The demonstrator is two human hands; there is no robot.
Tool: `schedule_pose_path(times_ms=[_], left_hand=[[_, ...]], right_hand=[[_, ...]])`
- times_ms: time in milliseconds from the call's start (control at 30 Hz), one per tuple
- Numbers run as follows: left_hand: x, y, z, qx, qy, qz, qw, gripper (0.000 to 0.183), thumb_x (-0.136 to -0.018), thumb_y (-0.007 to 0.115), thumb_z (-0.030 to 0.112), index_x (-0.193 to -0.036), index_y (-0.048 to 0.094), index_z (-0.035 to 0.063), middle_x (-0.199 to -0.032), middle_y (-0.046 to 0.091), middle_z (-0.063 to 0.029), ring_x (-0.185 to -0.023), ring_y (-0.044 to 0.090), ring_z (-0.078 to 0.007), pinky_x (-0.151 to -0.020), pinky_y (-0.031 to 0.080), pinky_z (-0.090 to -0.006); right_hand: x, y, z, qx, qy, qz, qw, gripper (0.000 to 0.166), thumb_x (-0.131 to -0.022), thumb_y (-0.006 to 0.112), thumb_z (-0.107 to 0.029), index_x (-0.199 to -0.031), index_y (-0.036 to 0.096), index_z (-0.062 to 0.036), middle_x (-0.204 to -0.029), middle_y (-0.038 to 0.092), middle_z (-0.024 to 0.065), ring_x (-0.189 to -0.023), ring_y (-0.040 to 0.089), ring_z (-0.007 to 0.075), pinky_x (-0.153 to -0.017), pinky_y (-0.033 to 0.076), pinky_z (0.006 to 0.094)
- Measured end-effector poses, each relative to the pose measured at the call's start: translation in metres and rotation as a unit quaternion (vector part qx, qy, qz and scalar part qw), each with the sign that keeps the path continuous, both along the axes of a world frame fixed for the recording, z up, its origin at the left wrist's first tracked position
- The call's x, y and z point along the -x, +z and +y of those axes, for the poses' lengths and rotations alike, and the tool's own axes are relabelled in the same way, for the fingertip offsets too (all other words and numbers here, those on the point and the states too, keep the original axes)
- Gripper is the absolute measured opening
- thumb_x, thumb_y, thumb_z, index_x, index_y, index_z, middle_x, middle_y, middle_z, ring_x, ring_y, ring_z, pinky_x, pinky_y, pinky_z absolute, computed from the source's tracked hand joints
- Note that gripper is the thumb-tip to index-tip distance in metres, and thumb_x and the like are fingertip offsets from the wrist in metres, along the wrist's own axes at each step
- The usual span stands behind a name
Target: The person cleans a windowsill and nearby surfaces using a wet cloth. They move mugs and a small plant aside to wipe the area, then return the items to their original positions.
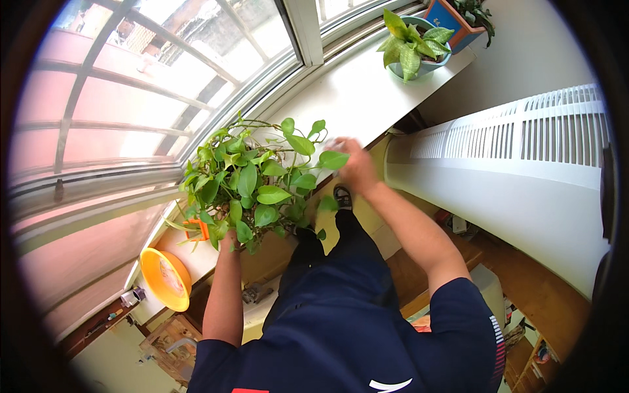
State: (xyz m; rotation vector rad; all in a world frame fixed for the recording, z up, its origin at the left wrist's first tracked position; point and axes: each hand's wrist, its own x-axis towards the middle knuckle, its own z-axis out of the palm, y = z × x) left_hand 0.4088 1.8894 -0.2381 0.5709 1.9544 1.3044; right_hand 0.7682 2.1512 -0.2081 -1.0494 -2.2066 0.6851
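Observation:
A leafy pothos plant (255, 184) with trailing vines spreads over the white windowsill (344, 103) in front of me. My left hand (228, 240) reaches in under its leaves at the near left side; the foliage covers the fingers, so what they touch is hidden. My right hand (356, 164), blurred, is at the plant's right edge above the sill's front edge, beside a large leaf. Something pale shows at its fingertips, too unclear to name. An orange pot (197, 230) with thin, yellowish leaves stands just left of my left hand.
A yellow plastic basin (165, 279) is on the sill at lower left. At the far right end stand a potted plant with variegated leaves (410, 49) and a blue and orange planter (454, 24). A barred window (147, 83) borders the sill; a white slatted appliance (496, 167) stands at right.

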Motion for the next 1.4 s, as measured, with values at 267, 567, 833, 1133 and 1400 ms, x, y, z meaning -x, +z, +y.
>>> schedule_pose_path(times_ms=[267, 567, 833, 1133, 1400], left_hand=[[0.006, -0.004, 0.009, -0.004, 0.026, 0.017, 0.999, 0.031, -0.096, 0.07, 0.012, -0.125, 0.059, 0.0083, -0.107, 0.066, -0.0055, -0.086, 0.065, -0.0185, -0.072, 0.057, -0.0346], [0.006, -0.004, 0.0, 0.006, 0.064, 0.03, 0.997, 0.033, -0.096, 0.07, 0.012, -0.127, 0.059, 0.008, -0.108, 0.066, -0.0054, -0.087, 0.065, -0.0182, -0.072, 0.057, -0.0342], [0.009, -0.003, -0.006, 0.015, 0.08, 0.026, 0.996, 0.035, -0.095, 0.07, 0.012, -0.128, 0.058, 0.0078, -0.109, 0.066, -0.0053, -0.088, 0.065, -0.0179, -0.073, 0.057, -0.0339], [0.0, -0.01, -0.022, 0.021, 0.099, 0.014, 0.995, 0.037, -0.095, 0.07, 0.011, -0.13, 0.058, 0.0076, -0.111, 0.066, -0.0052, -0.089, 0.065, -0.0175, -0.074, 0.057, -0.0335], [-0.002, -0.008, -0.023, 0.02, 0.099, 0.018, 0.995, 0.038, -0.095, 0.07, 0.011, -0.131, 0.057, 0.0073, -0.112, 0.066, -0.005, -0.089, 0.065, -0.0172, -0.074, 0.056, -0.0331]], right_hand=[[-0.014, 0.024, 0.068, -0.043, -0.037, -0.013, 0.998, 0.025, -0.097, 0.07, -0.014, -0.12, 0.074, -0.0055, -0.108, 0.07, 0.0151, -0.101, 0.066, 0.0332, -0.092, 0.056, 0.0444], [0.002, 0.013, 0.159, 0.007, -0.068, -0.039, 0.997, 0.018, -0.105, 0.058, -0.014, -0.107, 0.075, -0.0096, -0.098, 0.068, 0.0142, -0.088, 0.07, 0.0289, -0.079, 0.06, 0.0434], [0.078, 0.015, 0.123, -0.053, 0.223, -0.058, 0.972, 0.024, -0.095, 0.062, -0.008, -0.115, 0.073, -0.0144, -0.112, 0.07, 0.0104, -0.105, 0.069, 0.0303, -0.09, 0.059, 0.0411], [0.012, 0.022, 0.186, -0.024, -0.174, -0.045, 0.983, 0.023, -0.1, 0.062, -0.01, -0.121, 0.069, -0.0018, -0.109, 0.064, 0.0172, -0.094, 0.068, 0.0388, -0.081, 0.058, 0.048], [0.057, -0.007, 0.199, -0.003, -0.225, -0.159, 0.961, 0.031, -0.098, 0.053, 0.002, -0.129, 0.06, 0.0038, -0.117, 0.06, 0.0186, -0.103, 0.065, 0.0385, -0.09, 0.057, 0.0464]])
